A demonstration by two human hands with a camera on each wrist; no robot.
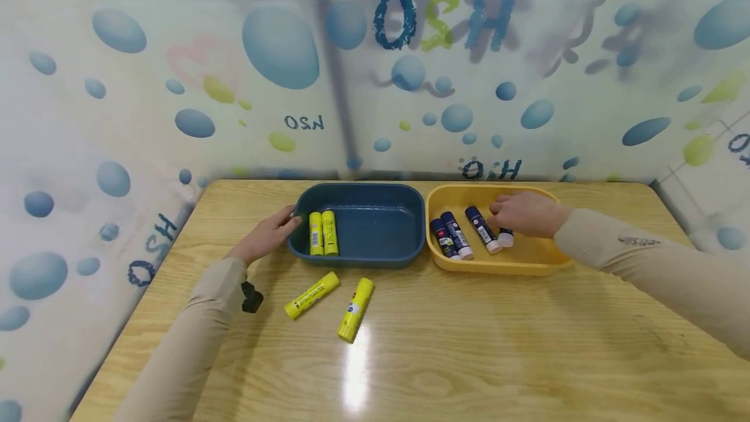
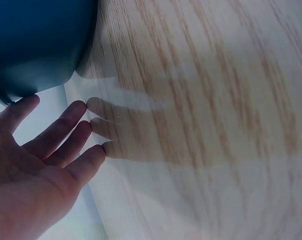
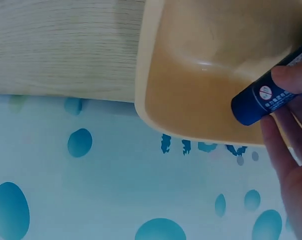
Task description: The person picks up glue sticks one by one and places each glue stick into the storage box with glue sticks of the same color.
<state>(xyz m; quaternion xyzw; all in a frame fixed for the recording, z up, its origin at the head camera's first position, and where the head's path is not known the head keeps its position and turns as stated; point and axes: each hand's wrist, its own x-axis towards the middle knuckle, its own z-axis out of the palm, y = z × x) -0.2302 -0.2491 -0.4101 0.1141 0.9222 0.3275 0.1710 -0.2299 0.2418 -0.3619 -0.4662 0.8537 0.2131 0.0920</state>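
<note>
My left hand (image 1: 265,234) rests at the left end of a blue plastic bin (image 1: 381,258), thumb at the rim. In the left wrist view its fingers (image 2: 55,131) are loosely extended, the index finger at the bin's outer wall. Two yellow glue sticks (image 1: 323,233) stand side by side inside that bin. Over the yellow-orange bin (image 1: 504,267), my right hand (image 1: 523,212) grips a dark blue glue stick (image 3: 272,97) between thumb and fingers. Several other dark blue glue sticks with white ends (image 1: 482,229) lie to the left of this hand, in the same bin.
On the wooden table (image 1: 445,350), a yellow glue stick (image 1: 312,295) and another yellow glue stick (image 1: 355,310) lie in front of the blue bin. The two bins stand end to end near the table's back edge, close to a patterned wall covering (image 1: 375,103).
</note>
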